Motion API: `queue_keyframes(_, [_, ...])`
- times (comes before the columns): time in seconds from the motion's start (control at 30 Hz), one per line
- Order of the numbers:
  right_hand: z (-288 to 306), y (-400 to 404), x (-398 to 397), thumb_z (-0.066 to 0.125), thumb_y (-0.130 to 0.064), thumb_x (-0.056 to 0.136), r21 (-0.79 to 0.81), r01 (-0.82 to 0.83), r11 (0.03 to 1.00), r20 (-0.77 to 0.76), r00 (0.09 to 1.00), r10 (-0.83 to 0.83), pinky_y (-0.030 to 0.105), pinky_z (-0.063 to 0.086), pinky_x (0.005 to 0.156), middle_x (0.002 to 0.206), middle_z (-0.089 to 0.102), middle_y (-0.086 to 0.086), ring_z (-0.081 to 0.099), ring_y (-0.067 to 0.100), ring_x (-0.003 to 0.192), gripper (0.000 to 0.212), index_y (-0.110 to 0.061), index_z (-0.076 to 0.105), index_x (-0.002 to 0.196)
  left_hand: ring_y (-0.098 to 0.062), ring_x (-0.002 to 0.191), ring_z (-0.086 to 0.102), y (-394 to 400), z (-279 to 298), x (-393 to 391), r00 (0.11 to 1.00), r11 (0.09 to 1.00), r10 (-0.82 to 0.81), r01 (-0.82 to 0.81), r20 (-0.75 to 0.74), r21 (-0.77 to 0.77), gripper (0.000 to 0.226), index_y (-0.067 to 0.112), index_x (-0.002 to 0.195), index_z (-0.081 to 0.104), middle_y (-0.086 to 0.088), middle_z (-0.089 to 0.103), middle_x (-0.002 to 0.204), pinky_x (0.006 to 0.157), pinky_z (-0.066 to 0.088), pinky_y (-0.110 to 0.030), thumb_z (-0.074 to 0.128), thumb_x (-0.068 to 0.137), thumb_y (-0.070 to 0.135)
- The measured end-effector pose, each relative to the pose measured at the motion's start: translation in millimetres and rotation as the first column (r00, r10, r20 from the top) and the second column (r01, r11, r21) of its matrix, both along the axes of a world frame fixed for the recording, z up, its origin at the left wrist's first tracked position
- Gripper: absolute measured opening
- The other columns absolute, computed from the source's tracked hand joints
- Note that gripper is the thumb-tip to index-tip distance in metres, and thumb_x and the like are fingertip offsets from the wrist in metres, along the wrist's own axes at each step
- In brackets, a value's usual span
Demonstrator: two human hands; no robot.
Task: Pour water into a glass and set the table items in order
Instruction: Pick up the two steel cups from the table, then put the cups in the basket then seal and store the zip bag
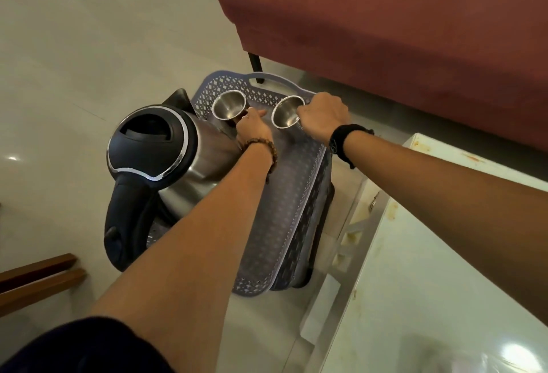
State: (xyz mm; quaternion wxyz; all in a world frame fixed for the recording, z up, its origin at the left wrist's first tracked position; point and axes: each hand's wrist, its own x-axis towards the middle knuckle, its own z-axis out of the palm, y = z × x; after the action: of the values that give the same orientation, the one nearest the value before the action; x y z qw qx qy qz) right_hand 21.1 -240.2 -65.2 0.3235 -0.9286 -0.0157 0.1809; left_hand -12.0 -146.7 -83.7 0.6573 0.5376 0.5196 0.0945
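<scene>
On the far end of the lavender perforated plastic tray (284, 194), two small stainless-steel tumblers stand upright, well apart from each other. The left hand (252, 126) curls round the base of the left steel tumbler (229, 104); the right hand (323, 114) grips the side of the right steel tumbler (287, 111). Both cups look dry and empty inside, so pouring seems not yet begun and the ordering of items is under way at best. A stainless-steel electric kettle with a black lid and handle (166, 165) sits on the tray's left side, just beside the left forearm, its lid closed. Beyond the tray stands a maroon upholstered bench (400, 16); a white glossy table (444, 268) lies to the right, and brown wooden slats (35, 277) show near left. The kettle crowds the left arm's path.
</scene>
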Motion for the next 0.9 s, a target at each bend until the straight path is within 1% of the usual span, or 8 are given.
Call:
queue_keyframes(0.1, [-2,5,0,0.04,-0.018,0.095,-0.048,-0.066,0.997,0.009,0.998,0.066,0.029,0.034,0.068,0.098,0.061,0.016,0.057,0.032,0.096,0.028,-0.003,0.06,0.081,-0.031,0.12,0.048,6,-4,4,1.0,1.0,-0.015,0.015,0.003,0.004,0.036,0.002,0.113,0.063,-0.015,0.056,0.129,0.102,0.036,-0.032,0.033,0.097,0.013])
queue_keyframes(0.17, [-4,8,0,0.041,-0.015,0.094,-0.086,-0.105,0.991,-0.01,0.994,0.104,0.028,0.035,0.071,0.113,0.063,0.019,0.057,0.033,0.106,0.027,0.0,0.062,0.102,-0.031,0.121,0.048,6,-6,4,1.0,1.0,0.026,-0.026,-0.008,0.013,0.034,-0.001,0.118,0.058,-0.018,0.055,0.129,0.097,0.036,-0.031,0.034,0.097,0.01])
queue_keyframes(0.37, [-8,21,7,0.049,-0.013,0.093,-0.044,-0.051,0.998,0.038,0.998,0.052,0.031,0.041,0.073,0.118,0.062,0.02,0.058,0.035,0.107,0.028,0.002,0.059,0.114,-0.034,0.125,0.043,-2,-2,3,0.993,0.99,0.099,-0.092,-0.057,0.111,0.041,-0.002,0.134,0.028,-0.022,0.044,0.137,0.096,0.033,-0.033,0.039,0.097,0.013])
queue_keyframes(0.5, [-9,19,9,0.051,-0.012,0.092,0.042,0.01,0.999,-0.013,1.0,-0.009,0.026,0.036,0.067,0.111,0.064,0.021,0.061,0.033,0.104,0.025,0.002,0.062,0.11,-0.032,0.11,0.05,-7,-4,-5,0.998,0.99,0.062,-0.062,0.006,0.126,0.02,-0.001,0.112,0.043,-0.023,0.051,0.125,0.079,0.034,-0.024,0.034,0.097,0.006])
queue_keyframes(0.57, [-8,19,7,0.05,-0.008,0.091,0.091,-0.004,0.996,-0.039,0.999,0.008,0.029,0.046,0.073,0.102,0.065,0.02,0.062,0.033,0.104,0.018,0.0,0.062,0.102,-0.029,0.103,0.05,-9,-7,-10,1.0,0.991,0.013,-0.014,0.011,0.135,0.027,-0.001,0.119,0.044,-0.02,0.053,0.124,0.07,0.031,-0.016,0.032,0.096,0.006])
queue_keyframes(0.63, [-5,16,0,0.048,-0.002,0.09,0.165,-0.01,0.986,-0.037,0.999,0.016,0.037,0.052,0.086,0.103,0.066,0.018,0.062,0.034,0.103,0.015,0.001,0.061,0.095,-0.025,0.111,0.05,-18,-5,-19,1.0,0.988,-0.027,0.025,0.013,0.149,0.034,0.005,0.129,0.041,-0.016,0.052,0.128,0.078,0.033,-0.016,0.032,0.097,0.009])
queue_keyframes(0.77, [12,-13,-33,0.046,0.002,0.086,0.283,-0.018,0.959,0.162,0.986,-0.029,0.034,0.051,0.077,0.1,0.067,0.017,0.064,0.027,0.089,0.018,0.0,0.064,0.092,-0.018,0.124,0.044,-63,9,-56,0.976,0.956,-0.127,0.072,0.179,0.284,0.04,0.014,0.135,0.034,-0.005,0.044,0.138,0.105,0.039,-0.031,0.037,0.095,0.008])
queue_keyframes(0.9, [16,-74,-90,0.049,-0.006,0.091,0.459,0.056,0.887,0.175,0.973,-0.152,0.029,0.053,0.079,0.105,0.067,0.007,0.065,0.021,0.088,0.019,-0.01,0.063,0.103,0.001,0.127,0.035,-131,14,-122,0.903,0.831,-0.369,0.215,0.219,0.512,0.045,0.013,0.138,0.032,0.008,0.037,0.139,0.103,0.03,-0.007,0.042,0.095,0.007])
